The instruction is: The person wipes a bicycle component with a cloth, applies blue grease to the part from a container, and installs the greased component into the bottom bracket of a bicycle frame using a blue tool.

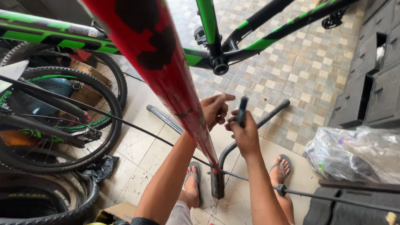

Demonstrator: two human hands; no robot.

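A red pole [166, 75] with black patches runs from the top of the view down to a black base [217, 183] on the floor. My left hand [214, 110] reaches round the pole's right side, fingers loosely curled, touching nothing I can make out. My right hand [243, 131] is closed on a slim dark tool [242, 110] that sticks up from the fist. A black cable [137, 129] crosses under both forearms. A green and black bicycle frame [233, 48] hangs above the hands.
Bicycle wheels with knobbly tyres [62, 125] stand at the left. Grey metal legs [266, 118] of the stand spread over the tiled floor. A clear plastic bag [358, 152] and black moulded trays [371, 83] lie at the right. My feet in sandals [281, 166] rest below.
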